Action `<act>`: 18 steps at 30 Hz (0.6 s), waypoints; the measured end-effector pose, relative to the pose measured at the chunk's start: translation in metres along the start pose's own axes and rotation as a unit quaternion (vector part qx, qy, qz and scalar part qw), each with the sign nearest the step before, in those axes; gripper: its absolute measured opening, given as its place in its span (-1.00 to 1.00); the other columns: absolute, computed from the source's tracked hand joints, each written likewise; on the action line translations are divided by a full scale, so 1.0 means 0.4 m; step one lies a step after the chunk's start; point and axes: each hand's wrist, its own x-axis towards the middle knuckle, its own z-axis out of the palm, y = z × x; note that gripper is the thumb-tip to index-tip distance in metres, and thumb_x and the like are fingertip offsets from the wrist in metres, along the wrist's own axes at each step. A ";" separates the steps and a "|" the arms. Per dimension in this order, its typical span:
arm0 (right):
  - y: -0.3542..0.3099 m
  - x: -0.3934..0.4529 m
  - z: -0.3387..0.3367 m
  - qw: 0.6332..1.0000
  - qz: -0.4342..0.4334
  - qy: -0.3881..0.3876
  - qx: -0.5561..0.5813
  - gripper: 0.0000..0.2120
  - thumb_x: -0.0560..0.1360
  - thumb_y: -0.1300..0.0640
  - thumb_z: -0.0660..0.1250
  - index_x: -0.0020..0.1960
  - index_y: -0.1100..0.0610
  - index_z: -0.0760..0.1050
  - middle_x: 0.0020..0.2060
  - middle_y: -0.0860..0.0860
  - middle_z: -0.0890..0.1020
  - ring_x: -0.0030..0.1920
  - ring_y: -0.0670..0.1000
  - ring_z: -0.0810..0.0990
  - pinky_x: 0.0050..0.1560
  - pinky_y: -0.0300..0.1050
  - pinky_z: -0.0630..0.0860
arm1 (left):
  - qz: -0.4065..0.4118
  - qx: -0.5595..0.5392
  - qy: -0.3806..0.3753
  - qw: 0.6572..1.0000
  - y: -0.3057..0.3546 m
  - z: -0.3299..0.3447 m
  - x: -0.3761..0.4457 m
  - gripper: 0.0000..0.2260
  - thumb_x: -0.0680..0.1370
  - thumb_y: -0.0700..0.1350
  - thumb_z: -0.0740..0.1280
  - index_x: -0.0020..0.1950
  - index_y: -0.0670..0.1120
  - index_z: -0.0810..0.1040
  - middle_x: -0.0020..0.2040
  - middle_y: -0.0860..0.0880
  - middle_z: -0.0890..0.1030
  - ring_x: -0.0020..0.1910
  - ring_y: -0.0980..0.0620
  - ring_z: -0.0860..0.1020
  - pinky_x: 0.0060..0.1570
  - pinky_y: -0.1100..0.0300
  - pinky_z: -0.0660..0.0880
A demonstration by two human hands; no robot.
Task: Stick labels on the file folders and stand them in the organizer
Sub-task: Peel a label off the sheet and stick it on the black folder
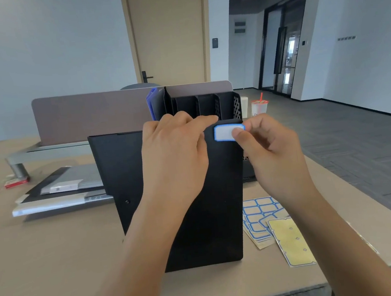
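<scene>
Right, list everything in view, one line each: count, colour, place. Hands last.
black folder: one, black, flat on the desk, centre
label: one, white with blue border, at the folder's top right corner
organizer: one, black, behind the folder
blue folder: one, blue, standing in the organizer's left end
label sheets: a stack, blue-bordered, right of the folder
backing sheet: one, yellowish, on the stack
cup: one, clear, red straw, right of the organizer
left hand: rests on the folder
right hand: pinches the label
</scene>
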 end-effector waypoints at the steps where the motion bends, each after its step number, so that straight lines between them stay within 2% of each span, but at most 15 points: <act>1: -0.001 0.002 -0.002 1.000 -0.001 -0.003 -0.005 -0.85 0.65 0.10 0.38 -0.08 0.10 0.56 -0.38 -0.14 0.53 -0.34 -0.13 0.45 -0.26 -0.27 0.39 | 0.000 -0.001 0.002 1.000 0.001 0.001 -0.001 -0.65 0.60 -0.22 0.30 0.30 0.10 0.64 -0.17 0.07 0.55 -0.14 0.00 0.50 0.04 0.08 0.31; 5: -0.006 0.006 -0.004 1.000 -0.003 -0.013 -0.012 -0.87 0.65 0.10 0.39 -0.07 0.10 0.57 -0.30 0.04 0.58 -0.28 -0.05 0.49 -0.18 0.01 0.50 | -0.009 -0.011 0.019 1.000 0.007 0.003 -0.004 -0.68 0.61 -0.14 0.25 0.28 0.12 0.64 -0.16 0.11 0.53 -0.13 0.04 0.48 0.06 0.12 0.27; 7: -0.007 0.008 -0.006 1.000 -0.005 -0.016 -0.018 -0.87 0.65 0.10 0.39 -0.06 0.10 0.58 -0.29 0.10 0.58 -0.29 -0.02 0.48 -0.18 0.07 0.51 | -0.018 -0.017 0.029 0.999 0.012 0.005 -0.006 -0.69 0.61 -0.07 0.23 0.27 0.14 0.64 -0.16 0.13 0.53 -0.12 0.06 0.47 0.07 0.14 0.26; 10: -0.005 0.010 -0.009 1.000 -0.007 -0.021 -0.015 -0.87 0.65 0.11 0.39 -0.06 0.10 0.58 -0.32 0.08 0.56 -0.31 -0.02 0.46 -0.22 0.03 0.46 | -0.028 -0.025 0.041 0.998 0.020 0.009 -0.010 -0.72 0.61 0.03 0.24 0.25 0.16 0.65 -0.15 0.14 0.55 -0.10 0.08 0.48 0.09 0.18 0.23; 14: -0.001 0.009 -0.011 1.000 -0.005 -0.020 -0.004 -0.88 0.65 0.11 0.39 -0.06 0.10 0.59 -0.35 -0.08 0.55 -0.32 -0.06 0.46 -0.24 -0.11 0.42 | -0.035 -0.027 0.059 0.997 0.025 0.015 -0.011 -0.76 0.61 0.08 0.29 0.21 0.15 0.67 -0.14 0.14 0.58 -0.09 0.09 0.50 0.08 0.23 0.16; 18: 0.001 0.006 -0.009 1.000 -0.008 -0.018 0.002 -0.88 0.65 0.12 0.39 -0.06 0.10 0.58 -0.33 -0.07 0.57 -0.31 -0.06 0.48 -0.23 -0.08 0.46 | -0.041 -0.029 0.070 0.996 0.029 0.019 -0.012 -0.78 0.59 0.08 0.33 0.18 0.14 0.68 -0.14 0.13 0.59 -0.08 0.07 0.51 0.10 0.24 0.15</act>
